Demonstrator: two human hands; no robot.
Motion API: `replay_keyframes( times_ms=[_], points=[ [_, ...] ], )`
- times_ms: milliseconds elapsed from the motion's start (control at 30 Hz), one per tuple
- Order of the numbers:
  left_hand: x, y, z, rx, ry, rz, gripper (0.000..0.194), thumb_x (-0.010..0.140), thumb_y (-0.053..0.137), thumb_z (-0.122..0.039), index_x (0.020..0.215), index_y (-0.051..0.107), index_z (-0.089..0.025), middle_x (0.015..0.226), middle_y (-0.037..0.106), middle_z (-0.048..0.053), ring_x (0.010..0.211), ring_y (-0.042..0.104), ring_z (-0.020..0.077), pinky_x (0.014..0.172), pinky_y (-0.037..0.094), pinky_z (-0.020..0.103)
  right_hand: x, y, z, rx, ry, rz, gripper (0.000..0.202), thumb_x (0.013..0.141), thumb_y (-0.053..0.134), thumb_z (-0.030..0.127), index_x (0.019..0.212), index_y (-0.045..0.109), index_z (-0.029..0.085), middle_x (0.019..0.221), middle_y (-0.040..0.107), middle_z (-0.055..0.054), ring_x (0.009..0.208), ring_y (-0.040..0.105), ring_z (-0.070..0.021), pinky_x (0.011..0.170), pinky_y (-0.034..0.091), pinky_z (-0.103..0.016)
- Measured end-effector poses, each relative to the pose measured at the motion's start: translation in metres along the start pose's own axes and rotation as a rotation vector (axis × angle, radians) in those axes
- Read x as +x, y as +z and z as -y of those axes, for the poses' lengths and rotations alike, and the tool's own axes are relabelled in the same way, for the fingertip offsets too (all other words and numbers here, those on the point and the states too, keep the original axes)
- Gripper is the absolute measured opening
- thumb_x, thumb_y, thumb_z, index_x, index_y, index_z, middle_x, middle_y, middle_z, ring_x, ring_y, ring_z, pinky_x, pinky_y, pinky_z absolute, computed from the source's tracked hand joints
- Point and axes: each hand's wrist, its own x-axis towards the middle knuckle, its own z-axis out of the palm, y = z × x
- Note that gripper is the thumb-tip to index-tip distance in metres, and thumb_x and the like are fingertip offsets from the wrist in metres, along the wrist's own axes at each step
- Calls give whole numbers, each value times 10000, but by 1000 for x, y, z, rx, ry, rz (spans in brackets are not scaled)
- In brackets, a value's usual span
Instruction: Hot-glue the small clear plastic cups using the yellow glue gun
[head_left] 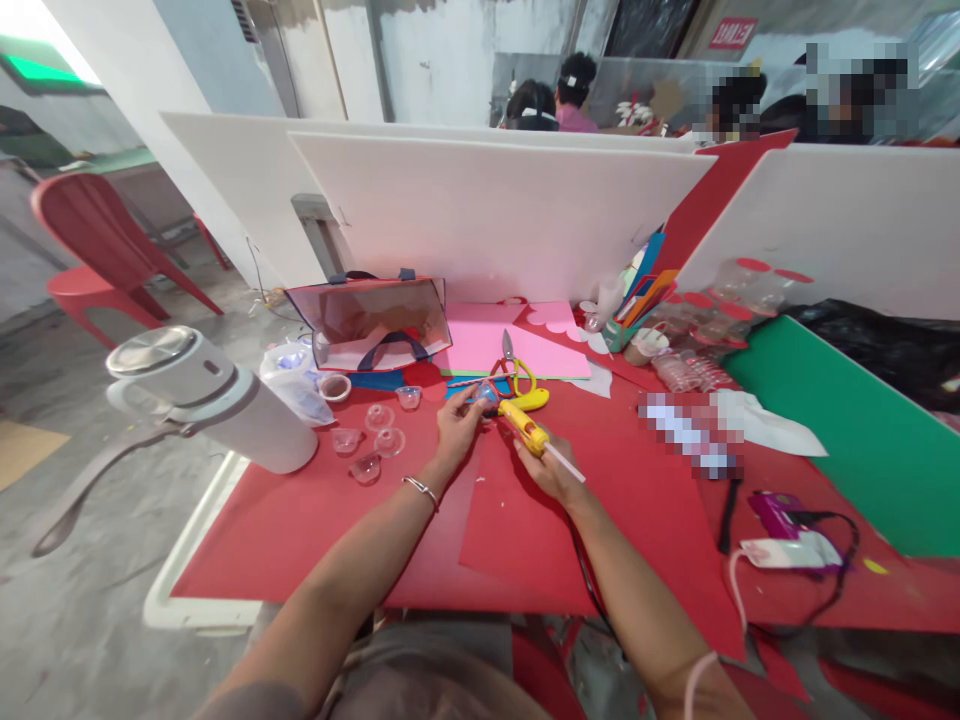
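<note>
Looks like hot gluing is the step in hand here. A small clear plastic piece [486, 392] is pinched between the thumb and fingers of the left hand [459, 425], out over the red sheet [300, 530]. The yellow hot glue gun [525, 428] is gripped in the right hand [546, 470], fingers curled around the body; whether the trigger is being squeezed can't be told. The nozzle is aimed at roughly 10 o'clock, right by the piece, but contact can't be made out. For the next move a steady pinch is probably called for, with fingertips kept off the hot end.

As for room, with the piece as the clock's centre: things are pretty crammed at 1 o'clock, where the scissors [508, 346] are laid on pink paper [476, 335], and the way is blocked at 12 by a white foam board [495, 215]. Clear plastic cups [389, 441] are scattered at 8 to 9, so they could get knocked. More space is offered between 7 and 8, toward the sheet's front edge, and at 4, short of the purple box [776, 515]. The black cord [587, 575] could be snagged at 5.
</note>
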Motion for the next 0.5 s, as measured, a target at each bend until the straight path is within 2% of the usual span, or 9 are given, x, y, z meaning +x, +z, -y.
replay_keyframes(
  times_ms=[367,500],
  points=[
    [0,2,-1,0,-23,-2,673,775,840,-467,1355,706,-155,928,776,60,633,715,144,603,660,314,0,1,-2,-40,-16,-5,317,971,547,473,1121,688,232,834,781,-87,800,772,-293,672,538,-321],
    [0,4,-3,-18,19,-21,667,747,856,-458,1328,685,-179,1006,756,59,708,744,167,600,655,307,0,1,0,-28,-3,-4,341,969,547,486,1142,685,227,851,790,-94,803,777,-304,672,547,-332]
  ],
)
